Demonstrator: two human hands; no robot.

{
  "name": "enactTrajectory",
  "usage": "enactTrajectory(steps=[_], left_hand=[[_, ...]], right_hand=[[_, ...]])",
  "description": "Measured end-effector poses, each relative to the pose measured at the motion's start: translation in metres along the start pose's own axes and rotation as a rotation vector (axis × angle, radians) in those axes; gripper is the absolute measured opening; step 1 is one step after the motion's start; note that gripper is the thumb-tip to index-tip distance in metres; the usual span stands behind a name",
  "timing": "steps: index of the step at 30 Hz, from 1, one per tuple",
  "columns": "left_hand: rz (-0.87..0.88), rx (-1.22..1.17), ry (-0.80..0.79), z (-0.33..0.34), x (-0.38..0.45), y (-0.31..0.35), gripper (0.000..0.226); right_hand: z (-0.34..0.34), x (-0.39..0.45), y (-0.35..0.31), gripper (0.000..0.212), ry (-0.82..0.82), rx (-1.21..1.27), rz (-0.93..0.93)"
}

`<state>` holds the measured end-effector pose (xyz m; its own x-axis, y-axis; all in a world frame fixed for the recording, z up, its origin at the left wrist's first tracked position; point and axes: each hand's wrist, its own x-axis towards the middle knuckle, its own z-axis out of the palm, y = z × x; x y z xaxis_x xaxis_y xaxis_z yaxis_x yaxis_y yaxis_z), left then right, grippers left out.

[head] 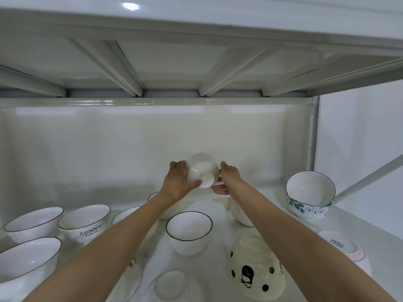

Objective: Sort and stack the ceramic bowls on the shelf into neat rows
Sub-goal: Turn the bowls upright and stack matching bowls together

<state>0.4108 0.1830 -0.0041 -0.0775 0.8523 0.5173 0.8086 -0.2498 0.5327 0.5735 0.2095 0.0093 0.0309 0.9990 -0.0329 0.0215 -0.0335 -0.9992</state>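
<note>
You've got a plain white bowl lifted at frame centre, tipped w/ its foot toward you, clear of the shelf; your left hand wraps its left side, grip curled round the wall, thumb by the foot; your right hand grasps the right rim, fingers under. Below centre: black-rimmed bowl, upright; lower right: spotted bowl, upside down; lower left: "SUNNY" bowl beside other rimmed bowls; right: white bowl nested tilted in a floral bowl; far right: small dish, inverted.
</note>
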Motion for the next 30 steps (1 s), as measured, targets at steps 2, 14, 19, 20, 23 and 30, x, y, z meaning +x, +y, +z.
enactTrajectory(steps=[2, 14, 19, 20, 23, 30], left_hand=[[0.101, 0.032, 0.02, -0.001, -0.004, -0.005, 0.078], [-0.013, -0.183, -0.284, -0.003, -0.019, -0.016, 0.097], [-0.309, -0.237, -0.358, 0.003, -0.013, -0.008, 0.055], [-0.35, -0.274, -0.365, 0.005, -0.014, -0.006, 0.045], [-0.399, -0.179, -0.386, 0.012, -0.014, -0.004, 0.013], [-0.391, 0.123, -0.472, 0.015, -0.022, 0.005, 0.036]], right_hand=[[-0.006, -0.001, -0.002, 0.056, -0.014, -0.046, 0.087], [-0.008, 0.007, 0.009, 0.013, -0.155, -0.147, 0.2], [0.006, 0.01, 0.016, 0.018, -0.028, -0.352, 0.12], [0.009, 0.011, 0.02, 0.022, -0.007, -0.406, 0.129], [0.019, 0.019, 0.031, 0.032, 0.028, -0.568, 0.181], [0.025, 0.014, 0.045, 0.031, 0.029, -0.842, 0.219]])
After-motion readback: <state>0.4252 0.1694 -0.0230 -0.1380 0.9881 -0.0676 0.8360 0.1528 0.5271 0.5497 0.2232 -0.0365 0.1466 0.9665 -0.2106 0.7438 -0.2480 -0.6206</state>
